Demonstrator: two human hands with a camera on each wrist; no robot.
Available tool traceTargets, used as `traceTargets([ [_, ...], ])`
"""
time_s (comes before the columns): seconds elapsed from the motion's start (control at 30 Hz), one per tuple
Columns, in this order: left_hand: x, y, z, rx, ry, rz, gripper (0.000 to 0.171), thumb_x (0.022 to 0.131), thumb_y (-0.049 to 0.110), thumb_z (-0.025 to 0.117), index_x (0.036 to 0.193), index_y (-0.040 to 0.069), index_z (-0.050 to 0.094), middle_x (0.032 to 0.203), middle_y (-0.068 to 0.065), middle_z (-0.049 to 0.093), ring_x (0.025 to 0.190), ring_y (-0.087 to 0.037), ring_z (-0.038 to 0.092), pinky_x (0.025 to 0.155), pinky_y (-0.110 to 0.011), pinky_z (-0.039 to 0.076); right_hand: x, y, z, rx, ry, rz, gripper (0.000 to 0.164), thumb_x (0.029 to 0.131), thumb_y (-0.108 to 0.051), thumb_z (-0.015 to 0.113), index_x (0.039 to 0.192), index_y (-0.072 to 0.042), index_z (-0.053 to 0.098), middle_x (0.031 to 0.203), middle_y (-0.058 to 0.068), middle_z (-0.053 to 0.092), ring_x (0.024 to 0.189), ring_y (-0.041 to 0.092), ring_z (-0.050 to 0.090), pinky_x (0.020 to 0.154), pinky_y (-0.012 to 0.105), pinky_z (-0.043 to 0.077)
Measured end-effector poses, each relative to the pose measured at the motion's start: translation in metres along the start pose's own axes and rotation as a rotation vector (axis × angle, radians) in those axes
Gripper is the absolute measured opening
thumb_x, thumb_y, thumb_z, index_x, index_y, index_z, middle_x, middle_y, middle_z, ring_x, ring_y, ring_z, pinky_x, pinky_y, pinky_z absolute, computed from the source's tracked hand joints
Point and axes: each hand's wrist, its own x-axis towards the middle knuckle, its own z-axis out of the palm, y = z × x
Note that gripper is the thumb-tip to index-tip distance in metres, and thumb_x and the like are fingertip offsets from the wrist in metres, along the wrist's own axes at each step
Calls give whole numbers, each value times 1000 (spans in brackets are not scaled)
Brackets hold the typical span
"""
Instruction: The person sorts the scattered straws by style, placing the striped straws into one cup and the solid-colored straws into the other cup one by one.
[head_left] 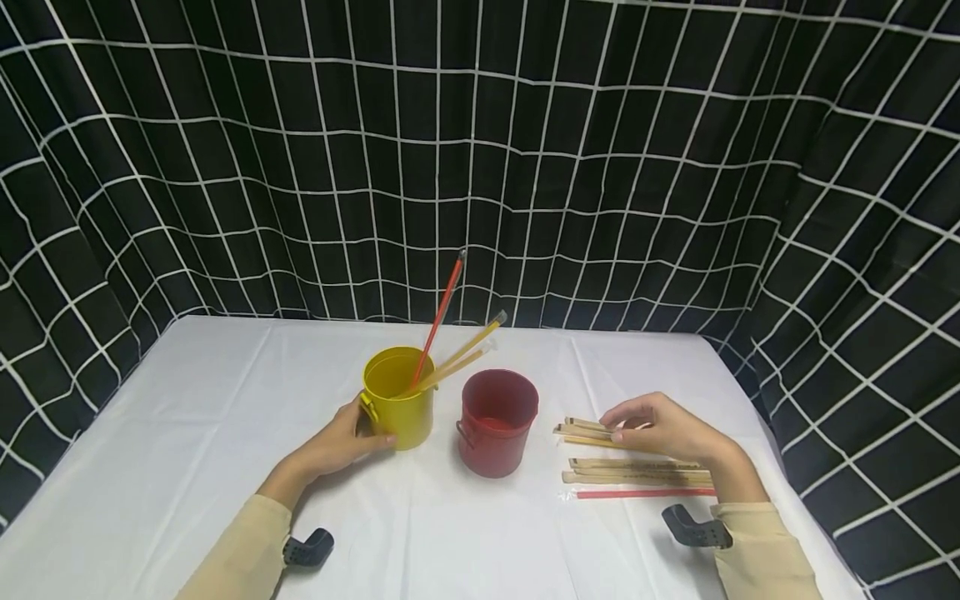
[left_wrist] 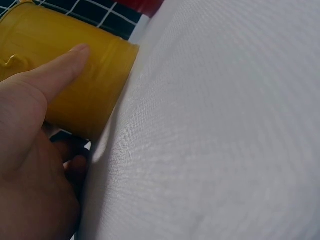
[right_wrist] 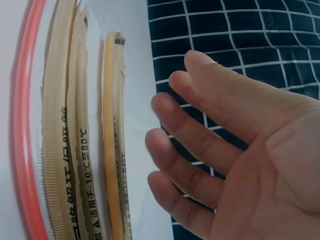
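My left hand [head_left: 337, 446] grips a small yellow bucket [head_left: 411, 422] low on its side. In the left wrist view the thumb [left_wrist: 60, 72] lies along the wall of the upright bucket, and the other fingers are partly hidden beneath it. A red straw [head_left: 441, 312] and two yellowish straws [head_left: 471, 342] lean out of the bucket to the right. Over the right side of the table, my right hand [head_left: 663, 425] hovers at several paper-wrapped straws [head_left: 581, 430]. In the right wrist view its fingers are loosely bent beside a yellow straw [right_wrist: 109, 125], with nothing between them.
A red bucket [head_left: 495, 454] stands upright between the hands. Nearer the front lie more paper-wrapped straws [head_left: 630, 477] with printed wrappers and a red straw [head_left: 637, 493] in clear wrap. A white cloth covers the table [head_left: 480, 542]; a dark grid curtain [head_left: 420, 167] hangs behind and at both sides.
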Motion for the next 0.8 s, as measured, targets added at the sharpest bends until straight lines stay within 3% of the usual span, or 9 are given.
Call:
traceTargets([
  [0.2,0,-2,1,1,-23,-10,88,90,29,75,159,13,23,167,-13,28,158,-37,15,128,-60,8,-1,7,1,-9,-48,29,30,90,-13,71,117,1,71,113,19,75,99,23,69,79,23,55],
  [0.57,0,-1,-3,2,-10,-6,88,90,30,76,159,12,24,167,-14,28,158,-38,15,128,-62,7,3,17,7,-13,-59,85,35,88,-18,75,116,4,72,104,13,75,92,17,66,77,22,54],
  [0.8,1,-2,-1,-3,1,-10,87,89,28,77,157,11,27,165,-15,32,157,-37,18,128,-61,8,1,17,12,-69,-31,121,27,87,-16,75,110,-2,76,97,7,73,85,16,60,75,27,52],
])
